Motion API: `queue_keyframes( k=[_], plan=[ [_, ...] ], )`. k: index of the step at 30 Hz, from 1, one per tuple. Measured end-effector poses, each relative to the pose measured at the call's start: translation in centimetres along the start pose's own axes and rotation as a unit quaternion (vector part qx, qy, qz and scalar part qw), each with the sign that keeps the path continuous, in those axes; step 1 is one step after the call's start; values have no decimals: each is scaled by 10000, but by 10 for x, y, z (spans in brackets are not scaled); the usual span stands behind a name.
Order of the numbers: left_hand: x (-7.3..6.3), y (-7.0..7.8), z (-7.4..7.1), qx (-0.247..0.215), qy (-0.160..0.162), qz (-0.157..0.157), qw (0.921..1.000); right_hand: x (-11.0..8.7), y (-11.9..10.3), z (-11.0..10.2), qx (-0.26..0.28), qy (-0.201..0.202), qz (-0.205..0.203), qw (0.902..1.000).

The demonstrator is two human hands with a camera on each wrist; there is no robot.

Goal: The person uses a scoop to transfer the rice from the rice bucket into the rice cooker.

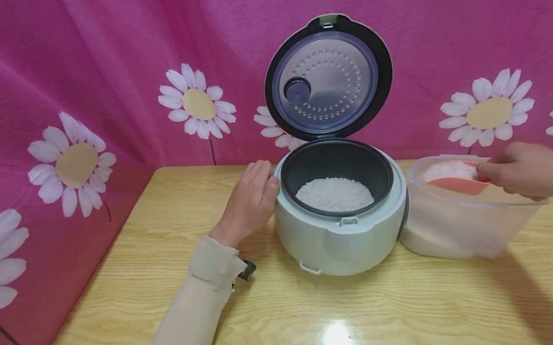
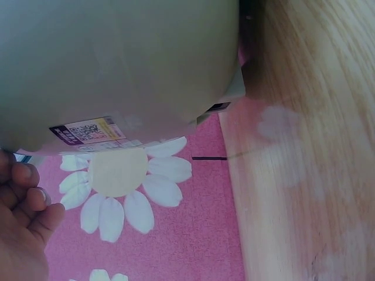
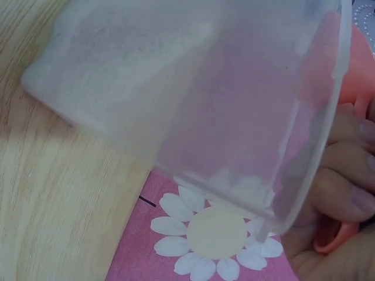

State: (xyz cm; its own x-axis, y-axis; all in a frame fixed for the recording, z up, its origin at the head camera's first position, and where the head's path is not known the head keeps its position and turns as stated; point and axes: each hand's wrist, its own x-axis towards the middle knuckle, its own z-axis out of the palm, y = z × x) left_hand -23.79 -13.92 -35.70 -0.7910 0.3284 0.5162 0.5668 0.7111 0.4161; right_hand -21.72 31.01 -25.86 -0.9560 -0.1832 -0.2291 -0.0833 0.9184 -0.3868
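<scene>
A pale green rice cooker [image 1: 335,246] stands on the table with its lid [image 1: 346,96] raised. White rice [image 1: 335,194] lies in its dark inner pot [image 1: 306,159]. My left hand [image 1: 249,198] rests against the cooker's left side near the rim, its fingers [image 2: 38,199] loosely bent. To the right of the cooker is a translucent plastic container [image 1: 466,222] with rice in its lower part. My right hand [image 1: 535,170] grips the handle of a coral-pink scoop [image 1: 458,183] at the container's mouth. A heap of rice [image 1: 452,170] fills the scoop.
Behind the cooker hangs a magenta cloth [image 1: 215,16] with white daisies, which also runs along the left. The wooden table [image 1: 420,331] extends in front of the cooker and container. The container stands close against the cooker's right side.
</scene>
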Motion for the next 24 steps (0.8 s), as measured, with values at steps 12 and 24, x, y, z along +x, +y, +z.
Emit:
queue_keyframes(
  k=[12,24],
  plan=[
    [0,-1,1,12,-14,-7,10000,-6,9,0,393,38,217,9990],
    [1,0,0,58,-49,30,10000,-8,6,-4,623,363,171,9972]
  ],
)
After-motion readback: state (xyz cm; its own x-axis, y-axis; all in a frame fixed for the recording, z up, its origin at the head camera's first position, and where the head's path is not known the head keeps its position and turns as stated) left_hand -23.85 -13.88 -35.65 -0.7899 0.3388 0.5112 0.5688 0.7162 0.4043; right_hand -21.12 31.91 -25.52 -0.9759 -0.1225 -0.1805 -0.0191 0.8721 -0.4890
